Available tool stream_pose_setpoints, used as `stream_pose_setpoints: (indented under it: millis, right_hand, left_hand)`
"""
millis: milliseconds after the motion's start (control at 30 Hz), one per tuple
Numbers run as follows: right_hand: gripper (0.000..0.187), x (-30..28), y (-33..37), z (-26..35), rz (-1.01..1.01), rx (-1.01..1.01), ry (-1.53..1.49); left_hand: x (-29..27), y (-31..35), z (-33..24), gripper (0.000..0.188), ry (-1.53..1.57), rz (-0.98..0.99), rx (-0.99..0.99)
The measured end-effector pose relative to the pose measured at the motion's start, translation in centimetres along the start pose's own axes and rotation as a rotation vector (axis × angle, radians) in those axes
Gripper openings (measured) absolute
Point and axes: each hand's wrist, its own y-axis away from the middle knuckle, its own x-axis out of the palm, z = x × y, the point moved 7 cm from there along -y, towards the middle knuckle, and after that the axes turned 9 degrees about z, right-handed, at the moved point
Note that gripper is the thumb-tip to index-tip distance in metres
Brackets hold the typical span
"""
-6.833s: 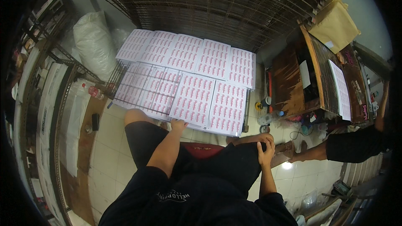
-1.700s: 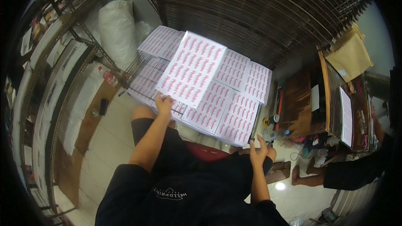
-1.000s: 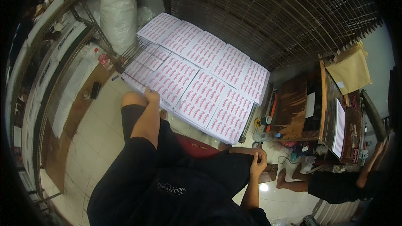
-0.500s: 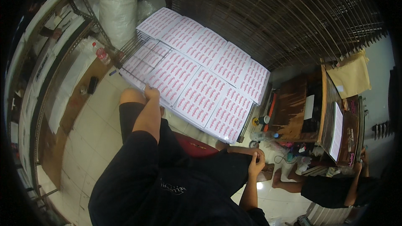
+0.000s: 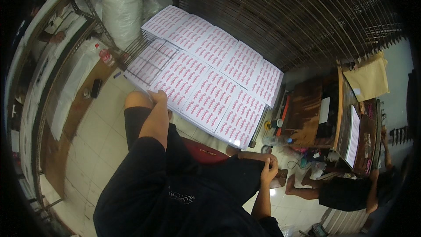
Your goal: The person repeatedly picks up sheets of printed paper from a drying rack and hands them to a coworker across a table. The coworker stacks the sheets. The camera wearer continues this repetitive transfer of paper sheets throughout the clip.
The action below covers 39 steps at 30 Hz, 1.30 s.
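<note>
Sheet, long axis toward upper right; left grip at near corner, opening and hold unclear.

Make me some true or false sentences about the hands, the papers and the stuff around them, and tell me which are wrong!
1. The left hand is at the near edge of the papers. True.
2. The right hand is on top of the papers. False: it is down at the right knee.
3. The printing on the papers is green. False: it is pinkish red.
4. Wire racks rise beyond the far side of the papers. True.
5. The bottle with the red cap is right of the papers. False: it is left of them.
</note>
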Motion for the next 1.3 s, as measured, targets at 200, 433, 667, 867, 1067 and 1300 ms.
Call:
stream_pose_setpoints:
  millis: [200, 433, 667, 867, 1067, 1300]
  right_hand:
    - [0.023, 0.1, -0.2, 0.5, -0.006, 0.004, -0.016]
    - [0.024, -0.2, 0.0, -0.9, -0.011, 0.070, -0.016]
    - [0.020, -0.7, 0.1, -1.1, -0.057, 0.045, 0.009]
    - [0.019, -0.2, -0.2, -1.2, -0.076, 0.054, -0.017]
    - [0.017, -0.9, -0.2, -0.9, -0.105, 0.081, -0.025]
    - [0.020, -1.3, 0.4, -1.6, -0.148, 0.086, 0.036]
  left_hand:
    - [0.5, -2.9, -0.3, 0.073, -0.038, 0.106, 0.125]
    - [-0.7, -2.3, -3.1, 0.067, -0.155, 0.237, 0.177]
    - [0.7, -3.9, -2.5, 0.056, -0.340, 0.234, 0.278]
    - [2.6, -10.7, 2.1, 0.047, -0.181, 0.491, 0.152]
    - [4.7, -4.4, -0.6, 0.044, -0.110, 0.635, 0.172]
    - [4.2, 15.1, -9.9, 0.049, 0.121, 1.211, 0.068]
